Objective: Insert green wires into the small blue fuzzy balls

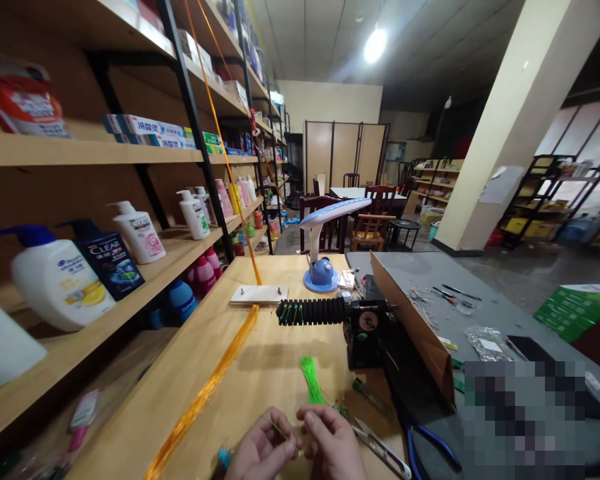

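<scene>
Low in the head view, my left hand [263, 447] pinches a short dark-green cord [280, 430] between thumb and fingers. Close beside it, my right hand [333, 443] is also closed in a pinch; what its fingertips hold is too small to make out. Just beyond the hands lies a bundle of bright green cords [310, 380] on the wooden table [265, 353]. Farther back, a ribbed black roller [313, 311] sticks out sideways from a black stand [363, 340], with several green threads pinned across its left end. A bit of teal material [224, 457] shows by my left wrist.
Orange threads [210, 387] run from a white plate [259, 295] down the table's left side. Scissors [380, 447] and blue-handled pliers [430, 447] lie right of my hands. Behind the roller stands a blue lamp [323, 273]. A cardboard panel [415, 333] borders the grey table [430, 273].
</scene>
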### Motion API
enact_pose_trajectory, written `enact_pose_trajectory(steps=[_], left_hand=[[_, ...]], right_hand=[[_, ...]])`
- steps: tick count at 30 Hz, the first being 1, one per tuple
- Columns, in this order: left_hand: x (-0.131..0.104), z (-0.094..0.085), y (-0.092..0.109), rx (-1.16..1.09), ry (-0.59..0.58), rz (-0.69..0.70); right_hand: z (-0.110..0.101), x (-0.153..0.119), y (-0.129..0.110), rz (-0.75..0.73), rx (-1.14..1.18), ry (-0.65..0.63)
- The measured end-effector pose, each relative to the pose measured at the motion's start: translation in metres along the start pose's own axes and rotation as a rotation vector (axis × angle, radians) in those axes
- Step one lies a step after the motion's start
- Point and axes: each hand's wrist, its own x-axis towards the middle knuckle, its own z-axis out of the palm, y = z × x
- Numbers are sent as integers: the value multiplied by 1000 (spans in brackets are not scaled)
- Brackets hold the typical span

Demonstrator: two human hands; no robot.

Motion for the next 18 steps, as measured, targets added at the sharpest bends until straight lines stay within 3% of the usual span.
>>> enact_pose_trajectory(steps=[6, 12, 18], left_hand=[[-2, 7, 7, 45, 47, 32], [-7, 17, 19, 0, 84, -29], [-6, 16, 19, -37, 125, -73]], right_hand=[[15, -8, -11, 39, 17, -41], [22, -9, -15, 1, 62, -130], [23, -8, -13, 17, 78, -112]])
